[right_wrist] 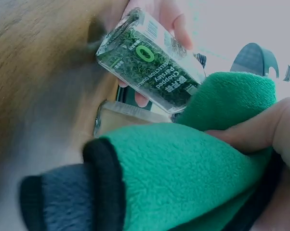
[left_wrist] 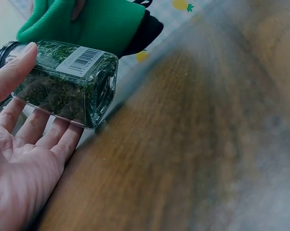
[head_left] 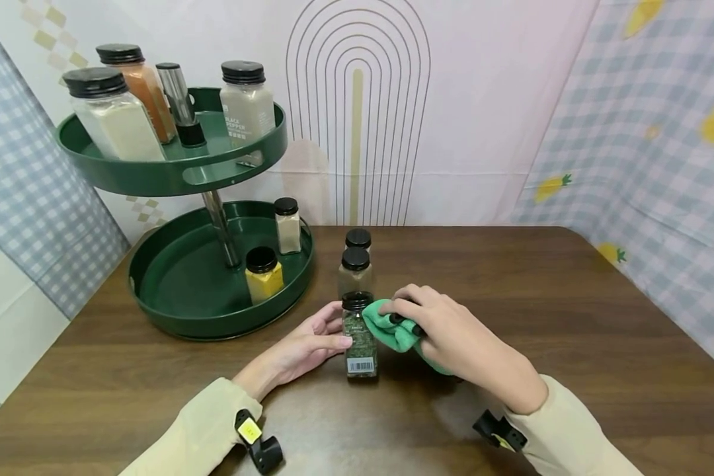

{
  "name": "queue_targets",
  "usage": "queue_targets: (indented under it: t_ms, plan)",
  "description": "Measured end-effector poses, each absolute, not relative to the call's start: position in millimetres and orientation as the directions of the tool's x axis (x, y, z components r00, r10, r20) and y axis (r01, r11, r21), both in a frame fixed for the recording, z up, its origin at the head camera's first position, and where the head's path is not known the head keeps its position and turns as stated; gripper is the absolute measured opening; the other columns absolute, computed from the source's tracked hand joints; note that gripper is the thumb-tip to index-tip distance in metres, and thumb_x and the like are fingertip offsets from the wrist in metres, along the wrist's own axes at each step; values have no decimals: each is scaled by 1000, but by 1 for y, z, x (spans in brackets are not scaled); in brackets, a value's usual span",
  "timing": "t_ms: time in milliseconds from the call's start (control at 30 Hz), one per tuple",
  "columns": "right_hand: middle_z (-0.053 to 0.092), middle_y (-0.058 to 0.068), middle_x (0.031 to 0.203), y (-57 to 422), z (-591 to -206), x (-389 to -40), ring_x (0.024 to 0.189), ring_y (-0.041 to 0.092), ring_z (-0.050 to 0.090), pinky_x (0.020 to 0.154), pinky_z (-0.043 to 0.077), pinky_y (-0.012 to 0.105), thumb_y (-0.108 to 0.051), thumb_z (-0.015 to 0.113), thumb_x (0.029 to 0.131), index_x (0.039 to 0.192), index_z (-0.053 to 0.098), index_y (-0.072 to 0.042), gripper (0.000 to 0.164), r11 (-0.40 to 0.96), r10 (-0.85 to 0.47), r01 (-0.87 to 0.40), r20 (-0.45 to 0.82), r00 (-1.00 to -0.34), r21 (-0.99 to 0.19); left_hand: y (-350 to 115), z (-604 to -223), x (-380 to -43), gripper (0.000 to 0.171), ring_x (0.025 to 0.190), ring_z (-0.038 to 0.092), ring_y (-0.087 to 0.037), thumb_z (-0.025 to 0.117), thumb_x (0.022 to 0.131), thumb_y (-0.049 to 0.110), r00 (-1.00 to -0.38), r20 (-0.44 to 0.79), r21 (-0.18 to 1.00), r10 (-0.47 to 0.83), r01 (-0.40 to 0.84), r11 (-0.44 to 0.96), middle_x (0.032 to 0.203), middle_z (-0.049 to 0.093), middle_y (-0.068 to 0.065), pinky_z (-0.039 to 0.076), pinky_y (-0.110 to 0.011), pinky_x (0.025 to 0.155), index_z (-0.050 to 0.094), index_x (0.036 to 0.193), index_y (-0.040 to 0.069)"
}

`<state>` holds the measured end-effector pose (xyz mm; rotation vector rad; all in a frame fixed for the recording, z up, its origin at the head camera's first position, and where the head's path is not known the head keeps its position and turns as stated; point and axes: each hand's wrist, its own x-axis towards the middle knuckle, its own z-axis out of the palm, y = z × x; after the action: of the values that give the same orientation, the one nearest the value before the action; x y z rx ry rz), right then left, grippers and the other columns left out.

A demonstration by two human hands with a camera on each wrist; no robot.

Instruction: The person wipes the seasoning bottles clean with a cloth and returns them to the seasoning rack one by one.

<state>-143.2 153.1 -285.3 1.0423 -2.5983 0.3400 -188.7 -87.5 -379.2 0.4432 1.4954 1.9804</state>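
Green flakes fill a clear, square-sided parsley jar (head_left: 363,340) held upright near the centre of my head view, under a black lid (head_left: 354,301). In my right wrist view its printing reads "Chopped Parsley" in white, with Chinese characters, a small line beginning "SELECTION" and a big light-green ring. A white barcode sticker (head_left: 360,365) sits low on the side facing the head camera; its digits are too small for me to read. The flakes are bright green on one side and duller, brownish on another in my left wrist view. Whether the base touches the wooden desk (head_left: 541,297) I cannot tell.

My left hand (head_left: 303,348) has its grip around the jar, thumb on one side and fingers on another. My right hand (head_left: 452,334) grips a bunched, plush green cloth (head_left: 393,332) with black edging, fingers bent into its folds; the cloth touches the jar near the lid.

Just behind the jar, two more black-lidded jars (head_left: 355,277) stand in line. At upper left, a green two-tier stand (head_left: 143,177) carries a jar marked "BLACK PEPPER" (head_left: 246,112) on top and a yellow jar (head_left: 264,283) below.
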Motion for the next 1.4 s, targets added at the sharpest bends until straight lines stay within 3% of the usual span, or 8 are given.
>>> queue_targets:
  t_ms: [200,433,733,833,1033,1167,1400]
  plan:
    - [58,-3,103,154,-284,-142,87,15,56,75,48,34,15,49,72,110,64,-20,53,702,-655,-707,314,-687,-83,-88,-379,-189,83,118,43,-19,63,85,7,-754,-86,946,651,-266,-184,149,15,-26,30,-40,107,5,146,5]
    - [56,-4,98,152,-285,-139,88,16,55,73,48,34,14,55,71,108,64,-21,52,679,-716,-727,125,-686,-104,-86,-378,-190,66,114,48,-17,60,86,4,-758,-67,940,649,-266,-213,141,32,-18,41,-30,97,21,140,10]
    - [54,-10,93,151,-283,-134,87,13,53,70,46,32,13,54,71,106,66,-26,53,678,-733,-720,-72,-676,-146,-86,-377,-191,70,118,46,-21,61,87,5,-752,-72,941,655,-270,-206,145,28,-20,38,-35,102,18,142,10]
    - [55,-11,94,153,-279,-133,87,10,53,71,46,29,13,52,72,105,66,-27,54,663,-742,-729,-25,-670,-169,-85,-377,-191,67,118,47,-21,61,87,5,-750,-67,942,658,-265,-206,143,30,-20,39,-35,101,20,141,10]
    - [58,-6,106,154,-276,-135,92,11,55,75,48,30,14,49,71,112,64,-25,59,664,-684,-737,297,-667,-127,-86,-378,-192,64,112,49,-17,61,87,6,-750,-51,945,660,-250,-212,138,35,-18,42,-30,96,23,138,10]
    - [56,-3,114,150,-278,-137,100,14,55,78,49,34,15,51,70,118,61,-24,62,688,-605,-715,446,-659,-123,-85,-380,-191,62,110,50,-16,62,87,6,-750,-39,944,661,-244,-221,134,39,-14,43,-29,94,24,135,11]
    - [55,0,118,144,-287,-139,100,20,56,79,48,38,16,51,71,122,59,-25,65,694,-594,-711,468,-655,-115,-85,-381,-190,58,109,52,-15,64,86,8,-745,-21,947,667,-229,-226,129,44,-9,43,-28,93,29,132,13]
